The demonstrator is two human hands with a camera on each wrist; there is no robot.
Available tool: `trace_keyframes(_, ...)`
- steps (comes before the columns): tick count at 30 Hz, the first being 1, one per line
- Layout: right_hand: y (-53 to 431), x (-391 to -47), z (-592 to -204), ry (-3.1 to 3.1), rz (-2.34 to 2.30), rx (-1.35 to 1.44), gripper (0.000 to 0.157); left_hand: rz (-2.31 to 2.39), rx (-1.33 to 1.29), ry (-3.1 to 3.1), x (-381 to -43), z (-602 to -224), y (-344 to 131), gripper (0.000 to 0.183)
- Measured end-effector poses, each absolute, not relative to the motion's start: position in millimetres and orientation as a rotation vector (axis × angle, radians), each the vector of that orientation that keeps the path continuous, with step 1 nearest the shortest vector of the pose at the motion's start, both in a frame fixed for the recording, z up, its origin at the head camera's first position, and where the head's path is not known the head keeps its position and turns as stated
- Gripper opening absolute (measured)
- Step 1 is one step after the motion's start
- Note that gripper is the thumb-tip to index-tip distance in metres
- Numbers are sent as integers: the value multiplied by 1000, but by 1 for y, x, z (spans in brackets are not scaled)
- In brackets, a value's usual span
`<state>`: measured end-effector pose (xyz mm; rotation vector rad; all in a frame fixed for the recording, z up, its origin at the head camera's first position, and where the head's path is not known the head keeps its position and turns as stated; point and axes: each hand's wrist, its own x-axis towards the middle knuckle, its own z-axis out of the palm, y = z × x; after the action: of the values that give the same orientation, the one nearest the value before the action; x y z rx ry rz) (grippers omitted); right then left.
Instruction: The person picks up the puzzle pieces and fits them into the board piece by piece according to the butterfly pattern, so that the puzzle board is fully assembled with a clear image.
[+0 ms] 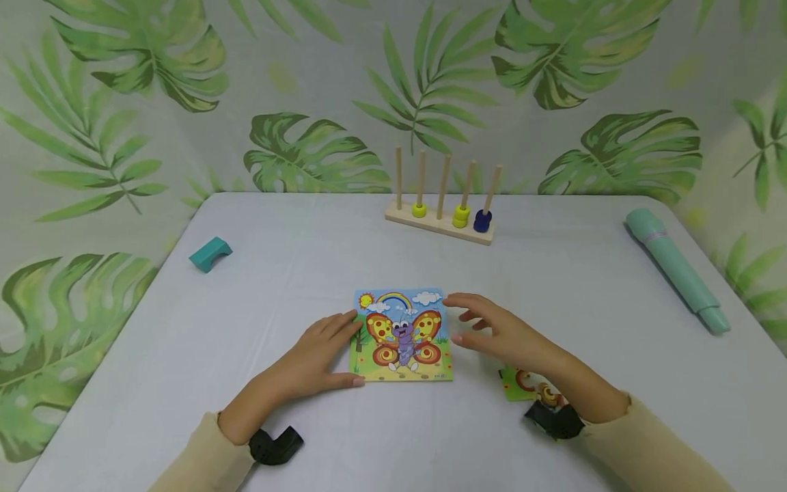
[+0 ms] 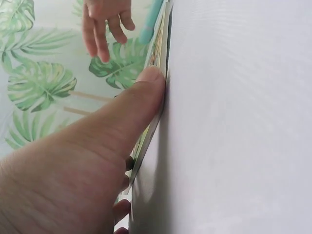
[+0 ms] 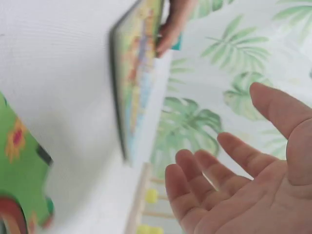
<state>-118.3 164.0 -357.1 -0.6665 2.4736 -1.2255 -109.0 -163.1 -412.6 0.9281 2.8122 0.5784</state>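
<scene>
A square butterfly puzzle (image 1: 402, 342) with a rainbow and sun on it lies flat in front of me. My left hand (image 1: 313, 359) is at its left side, fingertips on the left edge and thumb at the near left corner. The left wrist view shows that thumb (image 2: 151, 78) against the puzzle's rim, the other fingers partly hidden. Just off the right edge, my right hand (image 1: 501, 331) hovers with fingers loosely bent and nothing in them. Under the right forearm lies a green picture piece (image 1: 516, 384) with a flower, partly covered by the wrist.
At the back stands a wooden peg stacker (image 1: 439, 222) with yellow and dark blue rings. A teal arched block (image 1: 211, 254) lies at the left, and a mint-green tube-shaped object (image 1: 676, 270) lies along the right edge of the white table (image 1: 295, 239).
</scene>
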Motion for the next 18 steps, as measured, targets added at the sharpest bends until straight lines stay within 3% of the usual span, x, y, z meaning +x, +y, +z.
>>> trace_keyframes(8,207,-80,-338,2631,-1203,-617,62,572,948,2795,-120,-413,-160,92)
trace_keyframes(18,240,-60,-375,2601,-1186,-525,75,634,961,2787,-124,-416,-162,92)
